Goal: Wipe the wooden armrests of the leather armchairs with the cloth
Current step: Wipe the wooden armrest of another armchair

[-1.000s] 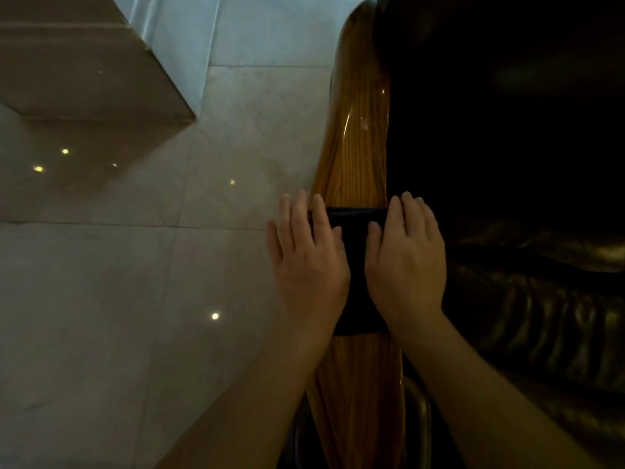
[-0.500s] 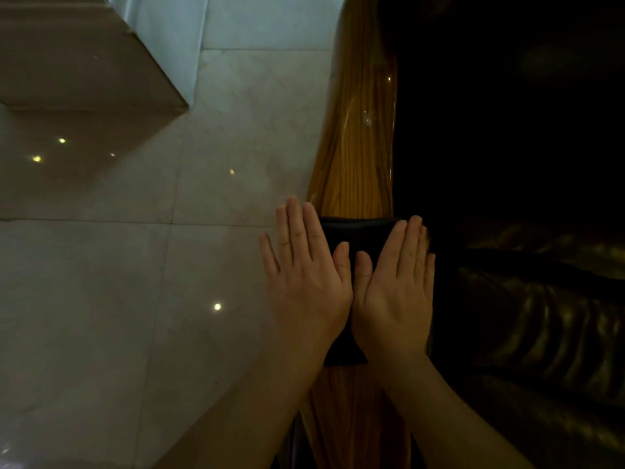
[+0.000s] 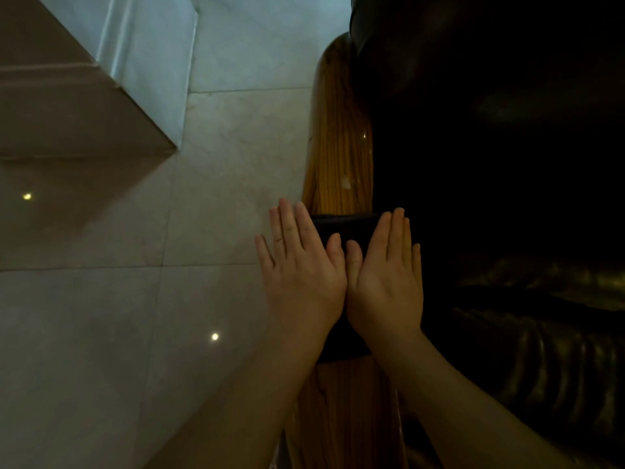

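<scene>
Head view. A glossy, orange-brown wooden armrest [image 3: 341,147] with visible grain runs from the bottom edge up the middle of the frame. A dark leather armchair [image 3: 507,231] fills the right side, touching the armrest's right edge; its wrinkled padding shows at lower right. A dark folded cloth [image 3: 345,228] lies across the armrest at mid-length.

Left hand [image 3: 302,269]: flat, palm down, fingers extended and close together, pressing the cloth's left part; the outer fingers overhang the armrest's left edge. Right hand [image 3: 385,275]: flat, palm down, fingers together, pressing the cloth's right part. The two thumbs lie just beside each other, touching along the hand edges. Neither hand grips the cloth.

To the left: pale polished stone floor tiles [image 3: 135,299] with small bright light reflections. Upper left: corner of a brown stone plinth [image 3: 77,113].
</scene>
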A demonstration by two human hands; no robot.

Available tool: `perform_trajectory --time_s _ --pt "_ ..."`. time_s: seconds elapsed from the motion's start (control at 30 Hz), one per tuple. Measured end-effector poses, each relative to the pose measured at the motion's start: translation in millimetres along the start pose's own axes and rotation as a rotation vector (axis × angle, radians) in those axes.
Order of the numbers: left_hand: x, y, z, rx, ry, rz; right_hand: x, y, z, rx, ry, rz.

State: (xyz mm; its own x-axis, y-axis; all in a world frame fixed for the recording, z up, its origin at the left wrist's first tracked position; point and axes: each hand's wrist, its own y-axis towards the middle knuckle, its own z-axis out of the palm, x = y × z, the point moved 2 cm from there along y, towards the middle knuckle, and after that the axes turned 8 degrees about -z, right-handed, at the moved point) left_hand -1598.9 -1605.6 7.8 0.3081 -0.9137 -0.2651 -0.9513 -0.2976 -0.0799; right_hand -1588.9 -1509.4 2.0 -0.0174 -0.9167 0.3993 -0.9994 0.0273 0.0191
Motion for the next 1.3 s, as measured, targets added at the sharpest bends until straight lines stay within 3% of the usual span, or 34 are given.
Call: perform_trajectory --time_s 0.17,0.27,0.57,0.93,1.3 --pt "-14 48 3 0.05 -0.041 -0.033 4 49 -2 0.032 0.04 0.02" --pt "-23 81 5 0.068 -0.061 -0.053 4 78 2 0.075 -0.062 0.037" --pt "-37 137 8 0.142 -0.106 -0.04 10 127 2 -0.024 0.028 0.13" --pt "-36 127 0 0.131 -0.126 0.012 14 120 -5 -0.005 -0.037 0.101" --pt "-13 61 2 0.099 -0.103 0.007 6 60 3 0.067 0.015 0.018"
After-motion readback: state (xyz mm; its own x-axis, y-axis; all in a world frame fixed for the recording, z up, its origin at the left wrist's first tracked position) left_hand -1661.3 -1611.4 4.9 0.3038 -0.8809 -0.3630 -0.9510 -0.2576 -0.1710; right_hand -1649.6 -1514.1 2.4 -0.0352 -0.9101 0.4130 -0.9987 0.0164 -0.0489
